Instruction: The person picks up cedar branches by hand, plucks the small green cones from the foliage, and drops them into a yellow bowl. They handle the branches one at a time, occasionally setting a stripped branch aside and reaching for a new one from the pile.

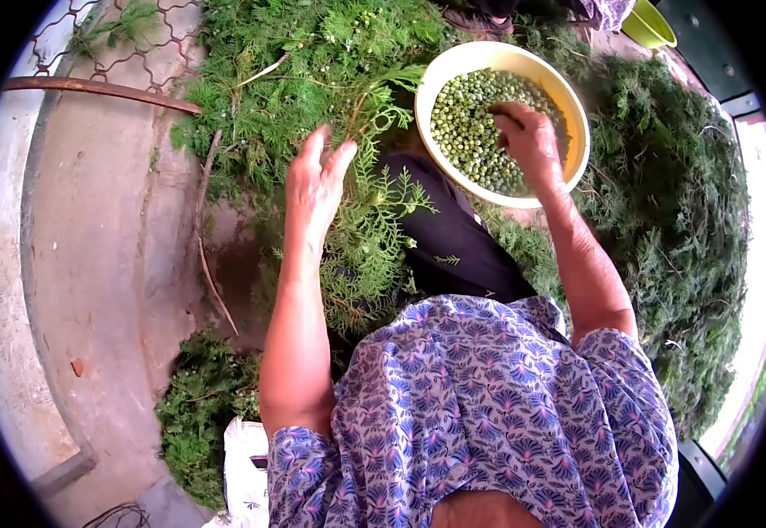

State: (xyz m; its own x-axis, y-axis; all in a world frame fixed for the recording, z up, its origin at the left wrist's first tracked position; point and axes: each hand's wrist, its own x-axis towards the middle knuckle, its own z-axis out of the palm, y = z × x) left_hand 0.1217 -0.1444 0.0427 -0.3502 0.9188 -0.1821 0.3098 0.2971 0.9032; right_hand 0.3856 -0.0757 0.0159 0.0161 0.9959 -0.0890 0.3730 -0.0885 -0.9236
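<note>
My left hand is beside a leafy green conifer sprig that lies across my lap. Its thumb and fingers are spread, with a gap between them, and I see nothing gripped there. Over a pale yellow basin hangs my right hand, fingertips dark and loosely bent, thumb apart from the fingers. Small round green cones fill much of the basin. Nothing shows between the right fingers, though their undersides are hidden.
Heaped conifer branches lie ahead, with another large pile to the right. A bare curved stick rests at left on the concrete floor. A white bag stands by my left side. A green tub is at the far right.
</note>
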